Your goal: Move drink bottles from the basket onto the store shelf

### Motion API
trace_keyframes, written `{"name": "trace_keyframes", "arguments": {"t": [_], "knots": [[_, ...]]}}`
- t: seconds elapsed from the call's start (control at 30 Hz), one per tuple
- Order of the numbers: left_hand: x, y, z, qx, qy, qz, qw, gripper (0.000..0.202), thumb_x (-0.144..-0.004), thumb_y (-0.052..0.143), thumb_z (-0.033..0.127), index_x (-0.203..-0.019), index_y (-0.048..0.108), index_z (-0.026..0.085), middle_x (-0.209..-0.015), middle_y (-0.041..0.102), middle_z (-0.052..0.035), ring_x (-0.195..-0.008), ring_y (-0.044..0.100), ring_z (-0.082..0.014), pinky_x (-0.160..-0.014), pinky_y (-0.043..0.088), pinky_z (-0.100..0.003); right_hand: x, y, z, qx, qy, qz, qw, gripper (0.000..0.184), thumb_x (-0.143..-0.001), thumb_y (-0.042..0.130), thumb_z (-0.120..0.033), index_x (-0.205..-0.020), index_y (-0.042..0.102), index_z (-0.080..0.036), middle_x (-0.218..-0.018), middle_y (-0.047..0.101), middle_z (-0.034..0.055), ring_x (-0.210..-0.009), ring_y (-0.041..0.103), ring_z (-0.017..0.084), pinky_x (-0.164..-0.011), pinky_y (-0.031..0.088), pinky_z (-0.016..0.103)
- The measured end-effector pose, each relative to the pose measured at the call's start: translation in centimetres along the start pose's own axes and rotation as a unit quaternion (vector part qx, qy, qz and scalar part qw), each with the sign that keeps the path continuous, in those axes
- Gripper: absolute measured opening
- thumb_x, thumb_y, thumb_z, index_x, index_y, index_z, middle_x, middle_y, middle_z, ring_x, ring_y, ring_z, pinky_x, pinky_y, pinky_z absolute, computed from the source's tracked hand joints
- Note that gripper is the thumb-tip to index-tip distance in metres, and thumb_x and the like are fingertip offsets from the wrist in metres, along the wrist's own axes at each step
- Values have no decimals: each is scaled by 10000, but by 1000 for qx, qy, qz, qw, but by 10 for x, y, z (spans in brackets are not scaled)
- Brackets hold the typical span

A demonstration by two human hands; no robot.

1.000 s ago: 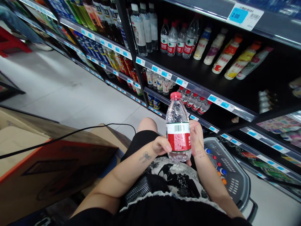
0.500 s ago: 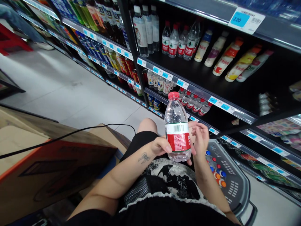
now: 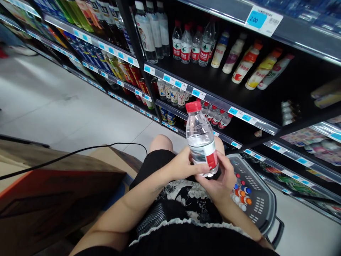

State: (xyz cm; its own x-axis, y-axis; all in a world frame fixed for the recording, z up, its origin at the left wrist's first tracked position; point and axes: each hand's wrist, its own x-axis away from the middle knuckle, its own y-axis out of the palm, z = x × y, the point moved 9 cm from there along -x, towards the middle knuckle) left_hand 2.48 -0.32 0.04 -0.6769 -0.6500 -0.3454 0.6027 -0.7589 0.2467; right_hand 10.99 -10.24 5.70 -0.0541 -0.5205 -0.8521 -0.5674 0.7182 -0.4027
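A clear water bottle (image 3: 199, 137) with a red cap and a red and white label is held in front of my lap, leaning a little to the left. My left hand (image 3: 188, 165) is closed round its lower left side, the thumb lying across the label. From the right and below, my right hand (image 3: 220, 176) grips the base, fingers against the label. Under my right forearm stands a dark grey shopping basket (image 3: 262, 199) holding several bottles (image 3: 241, 193) with blue, orange, red and white caps.
Shelving with a price-tagged edge (image 3: 186, 85) runs across the front, carrying red-capped water bottles (image 3: 186, 49) and milk drinks (image 3: 243, 67). Similar small bottles (image 3: 218, 117) stand on the shelf below. Cardboard boxes (image 3: 61, 199) and a black cable (image 3: 87, 147) lie at the left.
The bottle has been turned, so the barcode side no longer faces me. My right hand has moved from beside the bottle to close round its base. The view has shifted slightly right.
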Motion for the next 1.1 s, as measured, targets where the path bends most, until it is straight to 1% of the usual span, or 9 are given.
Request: {"name": "trace_keyframes", "arguments": {"t": [0.07,0.13,0.23,0.33,0.4,0.47,0.7,0.93,1.1], "knots": [[0,-5,15,-114,68,19,991,756,-882,605,750,-1294,628,116,-1196,670,-184,-1068,639,-297,-990,503,-429,6,-4,21,-99,77,11,992,691,-740,859,-321,-1345,568,-157,-1127,675,113,-960,702,213,-814,616,328],[2,-10,33,-197,148,49,968,776,-926,502,772,-1373,613,146,-1364,590,-199,-1254,554,-344,-1115,412,-478,19,8,45,-287,202,-27,936,571,-781,807,-423,-1242,602,-156,-1002,676,87,-800,685,179,-691,592,281],[2,-21,42,-109,179,89,974,704,-1020,367,692,-1483,530,188,-1425,554,-180,-1301,538,-318,-1138,395,-469,48,44,50,-531,382,-130,745,557,-823,692,-593,-1139,635,-137,-846,658,83,-546,569,134,-500,495,247],[1,-25,30,50,119,106,986,653,-1043,382,635,-1487,507,173,-1339,619,-169,-1220,606,-283,-1081,454,-435,67,67,23,-650,454,-200,576,666,-844,581,-723,-1011,696,-88,-732,639,107,-441,467,103,-376,343,189],[3,-29,21,82,85,143,983,625,-1003,500,640,-1373,593,146,-1285,650,-161,-1196,622,-276,-1074,462,-413,69,73,2,-703,456,-227,495,733,-874,524,-761,-1004,722,-68,-732,637,119,-453,465,89,-347,265,151],[6,-34,16,90,68,183,977,602,-954,595,648,-1269,641,137,-1231,676,-143,-1139,650,-260,-1044,481,-391,69,75,-12,-728,454,-245,451,779,-884,508,-785,-1040,739,-57,-736,628,114,-479,484,82,-348,251,132],[6,-36,11,144,47,187,971,579,-884,655,656,-1114,636,125,-1157,692,-131,-991,682,-250,-848,546,-354,77,71,-18,-714,444,-247,481,724,-881,584,-756,-1185,743,-119,-1025,726,208,-576,639,121,-418,365,131],[8,-28,13,193,25,166,967,578,-847,634,630,-1083,588,104,-974,713,-124,-737,664,-208,-637,524,-325,98,73,-18,-696,432,-284,499,815,-852,644,-732,-1441,499,-188,-1215,663,291,-745,736,257,-462,393,176],[7,-28,14,194,23,173,965,565,-808,670,648,-996,563,126,-991,706,-117,-867,681,-225,-778,548,-339,103,74,-17,-693,438,-281,499,805,-835,621,-744,-1414,480,-204,-1141,685,254,-715,721,280,-446,402,216]]}}
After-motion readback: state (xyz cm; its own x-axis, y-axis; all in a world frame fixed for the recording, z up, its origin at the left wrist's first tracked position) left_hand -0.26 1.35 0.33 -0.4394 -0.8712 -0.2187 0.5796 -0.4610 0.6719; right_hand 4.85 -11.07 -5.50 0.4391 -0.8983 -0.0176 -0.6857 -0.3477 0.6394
